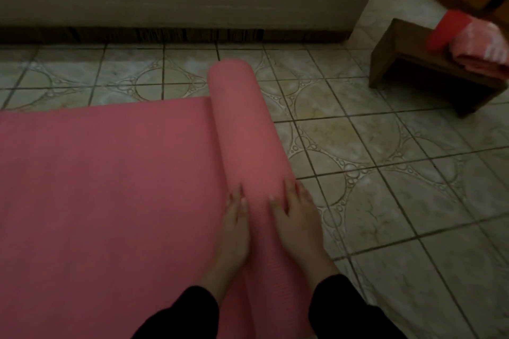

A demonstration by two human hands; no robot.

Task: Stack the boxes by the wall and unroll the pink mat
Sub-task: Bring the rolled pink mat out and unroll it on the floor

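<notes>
Pink mat [96, 187] lies partly unrolled across the lower left of the frame, its roll [242, 129] at centre. Left hand [234, 228] and right hand [297, 217] rest flat-fingered on the roll's near end, gripping nothing. Recommend even pressure rightward across the tiled floor [385, 173], keeping the roll square.

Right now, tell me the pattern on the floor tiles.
The floor tiles are pale greenish-beige with circles ringed by small bubbles and dark grout lines; the head view shows them.
</notes>
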